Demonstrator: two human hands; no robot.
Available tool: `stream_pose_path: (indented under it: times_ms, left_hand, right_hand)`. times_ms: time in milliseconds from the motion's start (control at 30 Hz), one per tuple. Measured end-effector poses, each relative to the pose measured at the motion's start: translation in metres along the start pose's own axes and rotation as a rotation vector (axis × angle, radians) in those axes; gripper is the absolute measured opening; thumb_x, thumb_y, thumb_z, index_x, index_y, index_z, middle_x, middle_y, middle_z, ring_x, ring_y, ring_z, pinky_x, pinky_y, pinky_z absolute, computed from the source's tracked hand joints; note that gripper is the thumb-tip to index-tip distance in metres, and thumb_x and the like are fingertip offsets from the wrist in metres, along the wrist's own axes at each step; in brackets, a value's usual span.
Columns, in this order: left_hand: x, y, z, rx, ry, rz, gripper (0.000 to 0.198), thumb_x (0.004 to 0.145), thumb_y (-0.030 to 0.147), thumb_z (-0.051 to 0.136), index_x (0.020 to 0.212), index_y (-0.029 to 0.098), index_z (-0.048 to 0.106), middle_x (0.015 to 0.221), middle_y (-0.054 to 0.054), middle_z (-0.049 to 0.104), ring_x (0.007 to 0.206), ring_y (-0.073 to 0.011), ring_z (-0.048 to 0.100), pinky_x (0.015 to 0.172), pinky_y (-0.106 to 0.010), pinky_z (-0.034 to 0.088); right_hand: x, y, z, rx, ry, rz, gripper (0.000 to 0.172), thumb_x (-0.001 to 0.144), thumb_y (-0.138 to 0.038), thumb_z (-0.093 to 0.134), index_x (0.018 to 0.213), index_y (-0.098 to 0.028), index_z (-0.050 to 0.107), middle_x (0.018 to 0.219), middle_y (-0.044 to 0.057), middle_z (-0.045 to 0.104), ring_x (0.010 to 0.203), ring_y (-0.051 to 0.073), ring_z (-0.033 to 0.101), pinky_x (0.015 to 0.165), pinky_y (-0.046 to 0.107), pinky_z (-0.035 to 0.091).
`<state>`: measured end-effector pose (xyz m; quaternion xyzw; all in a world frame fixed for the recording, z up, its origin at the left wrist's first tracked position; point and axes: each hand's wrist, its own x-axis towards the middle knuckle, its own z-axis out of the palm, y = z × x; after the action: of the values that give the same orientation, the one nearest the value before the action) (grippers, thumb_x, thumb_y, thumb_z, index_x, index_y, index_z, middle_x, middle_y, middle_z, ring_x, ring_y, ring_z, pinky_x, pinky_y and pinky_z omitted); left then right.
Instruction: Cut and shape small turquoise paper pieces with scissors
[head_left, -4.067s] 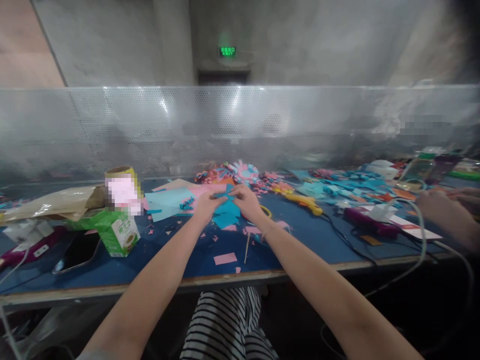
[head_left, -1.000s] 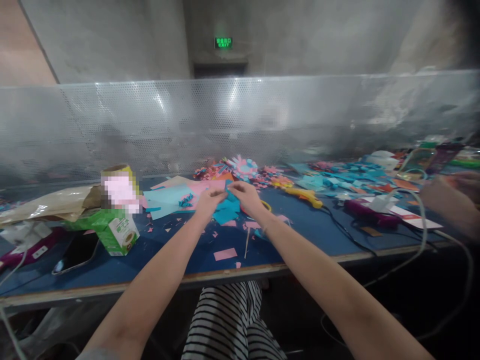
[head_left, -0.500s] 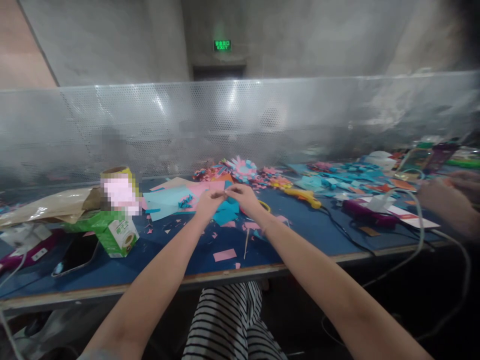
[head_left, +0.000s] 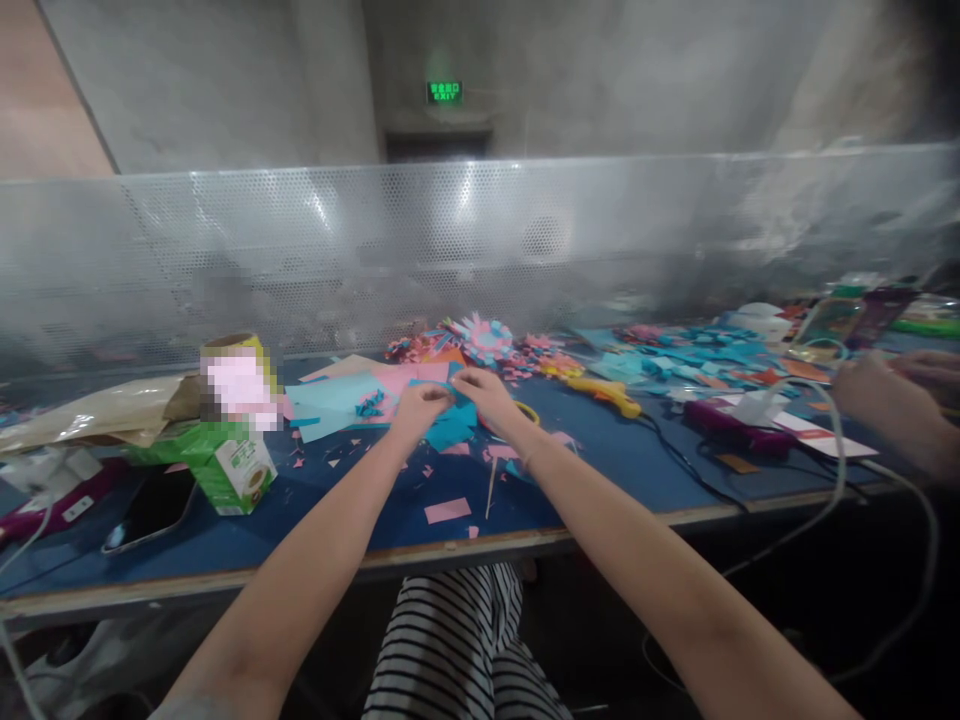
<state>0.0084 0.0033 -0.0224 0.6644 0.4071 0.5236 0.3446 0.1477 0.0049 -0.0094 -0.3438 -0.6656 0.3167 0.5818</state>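
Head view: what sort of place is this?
Probably a craft workshop: paper scraps and what looks like a yellow glue gun lie on a blue table, and an exit sign glows beyond.

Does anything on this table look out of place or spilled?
No liquid spill shows, but pink paper scraps lie strewn on the blue table, with a thin stick loose among them, looking untidy.

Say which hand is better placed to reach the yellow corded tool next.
Likely the right hand: it is nearer the yellow corded tool than the left hand, though holding blue paper.
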Motion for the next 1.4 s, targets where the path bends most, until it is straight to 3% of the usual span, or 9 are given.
stream_pose_path:
  times_ms: [367,600,733,933,1167,1400]
  left_hand:
    - [-0.001,0.002,0.001,-0.073,-0.006,-0.068,0.014,0.055,0.025,0.065,0.062,0.013,0.065,0.055,0.000,0.058,0.053,-0.0093,0.049,0.057,-0.024,0.041]
    - [-0.001,0.001,0.001,-0.114,0.008,-0.107,0.014,0.053,0.025,0.066,0.059,0.012,0.065,0.051,0.001,0.056,0.050,-0.0085,0.048,0.056,-0.024,0.040]
    - [0.000,-0.001,0.000,-0.099,-0.013,-0.112,0.018,0.053,0.030,0.067,0.059,0.012,0.065,0.049,0.001,0.054,0.049,-0.0083,0.047,0.055,-0.024,0.040]
    - [-0.001,0.004,-0.004,-0.004,-0.079,-0.027,0.024,0.057,0.035,0.066,0.063,0.012,0.066,0.053,0.000,0.057,0.052,-0.0094,0.049,0.056,-0.024,0.040]
    - [-0.001,0.002,-0.001,-0.037,-0.061,-0.020,0.026,0.058,0.036,0.066,0.069,0.012,0.065,0.054,0.001,0.056,0.051,-0.0084,0.048,0.054,-0.023,0.040]
    - [0.002,0.000,-0.001,0.005,-0.029,0.090,0.021,0.062,0.033,0.063,0.069,0.014,0.065,0.061,0.000,0.061,0.055,-0.0099,0.051,0.056,-0.023,0.041]
  right_hand:
    - [-0.001,-0.001,0.000,-0.044,0.024,0.010,0.018,0.063,-0.034,0.056,0.060,-0.016,0.053,0.058,-0.001,0.053,0.057,0.010,0.046,0.057,0.025,0.039]
    - [0.001,0.002,-0.001,-0.037,-0.045,0.006,0.021,0.061,-0.035,0.060,0.069,-0.015,0.059,0.067,0.002,0.059,0.064,0.012,0.051,0.062,0.027,0.041]
    - [0.000,0.002,-0.002,-0.091,-0.048,0.031,0.021,0.057,-0.034,0.063,0.064,-0.014,0.060,0.062,0.001,0.058,0.061,0.012,0.051,0.060,0.027,0.041]
    - [-0.003,-0.005,-0.003,0.055,0.038,0.142,0.023,0.050,-0.034,0.068,0.060,-0.015,0.061,0.062,0.003,0.061,0.063,0.015,0.054,0.063,0.029,0.042]
    - [-0.002,0.000,0.001,0.257,0.112,0.178,0.025,0.046,-0.032,0.072,0.060,-0.016,0.059,0.062,0.000,0.059,0.060,0.012,0.052,0.060,0.026,0.041]
    - [-0.001,0.008,0.005,0.392,0.065,0.176,0.030,0.048,-0.035,0.072,0.067,-0.017,0.057,0.063,-0.002,0.055,0.057,0.009,0.050,0.055,0.024,0.040]
